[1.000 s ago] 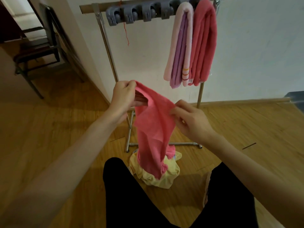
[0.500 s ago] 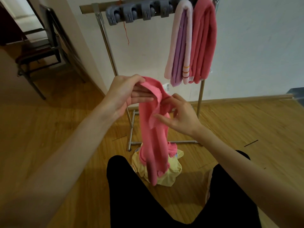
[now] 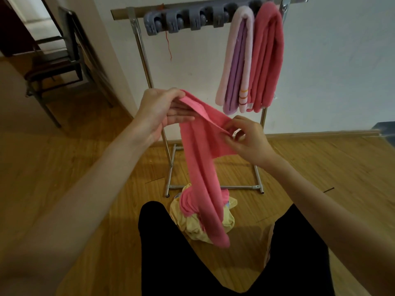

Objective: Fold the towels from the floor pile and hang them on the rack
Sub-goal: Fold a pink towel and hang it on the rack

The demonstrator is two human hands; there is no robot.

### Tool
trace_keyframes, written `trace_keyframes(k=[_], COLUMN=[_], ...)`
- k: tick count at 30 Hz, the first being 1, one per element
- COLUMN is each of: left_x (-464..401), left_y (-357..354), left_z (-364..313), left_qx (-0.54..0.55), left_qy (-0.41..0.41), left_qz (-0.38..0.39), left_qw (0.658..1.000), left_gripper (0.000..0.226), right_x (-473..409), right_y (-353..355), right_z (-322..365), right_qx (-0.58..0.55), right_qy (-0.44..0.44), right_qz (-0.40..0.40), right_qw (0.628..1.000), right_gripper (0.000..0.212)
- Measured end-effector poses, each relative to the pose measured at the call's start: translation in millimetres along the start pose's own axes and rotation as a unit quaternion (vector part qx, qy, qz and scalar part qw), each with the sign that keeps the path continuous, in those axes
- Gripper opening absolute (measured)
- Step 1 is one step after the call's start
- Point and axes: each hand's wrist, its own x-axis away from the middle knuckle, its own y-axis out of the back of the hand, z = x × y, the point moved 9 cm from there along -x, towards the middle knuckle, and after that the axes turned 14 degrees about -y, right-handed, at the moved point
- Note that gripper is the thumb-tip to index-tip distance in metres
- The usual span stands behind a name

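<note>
The left hand [image 3: 165, 111] holds one end of the pink towel [image 3: 201, 159] up, thumb on top and fingers flat beneath, while the right hand [image 3: 249, 139] pinches the other upper edge between thumb and fingertips; this grip seems meant to keep the top edge taut so the long folded strip hangs straight for the next fold. Its lower end dangles over the floor pile [image 3: 196, 223] of yellow and pink cloth, just in front of the person's dark-clothed knees. Behind stands the rack [image 3: 136, 33], with a lilac towel [image 3: 237, 60] and a red towel [image 3: 267, 56] already hung at its right end, leaving the grey clips [image 3: 183, 22] further left free. A chair [image 3: 55, 63] stands well apart at the left
</note>
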Motion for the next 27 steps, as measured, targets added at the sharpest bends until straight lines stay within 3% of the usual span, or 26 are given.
trace_keyframes(k=[6, 11, 20, 24, 27], left_x=[-4.0, -10.3, -33.7, -35.7, -31.5], left_y=[8.3, 14.6, 23.5, 17.3, 9.1], left_z=[-9.4, -28.1, -76.5, -73.4, -51.0], left_qx=[-0.027, -0.142, -0.399, -0.453, -0.484], left_qy=[-0.029, -0.085, -0.222, -0.183, -0.104], left_qz=[-0.009, 0.001, 0.033, 0.105, 0.204], left_qw=[0.999, 0.986, 0.889, 0.866, 0.845], left_gripper=[0.016, 0.019, 0.025, 0.02, 0.019], right_x=[-16.0, -32.9, -48.6, -49.0, -43.3], right_y=[25.5, 42.4, 69.4, 70.3, 61.3], right_z=[1.8, 14.7, 57.9, 46.7, 30.9], right_qx=[0.008, 0.014, -0.008, 0.016, 0.021], right_qy=[0.018, 0.032, 0.109, 0.095, 0.074], right_qz=[0.003, -0.003, -0.002, 0.032, 0.076], right_qw=[1.0, 0.999, 0.994, 0.995, 0.994], right_gripper=[0.006, 0.009, 0.021, 0.011, 0.02])
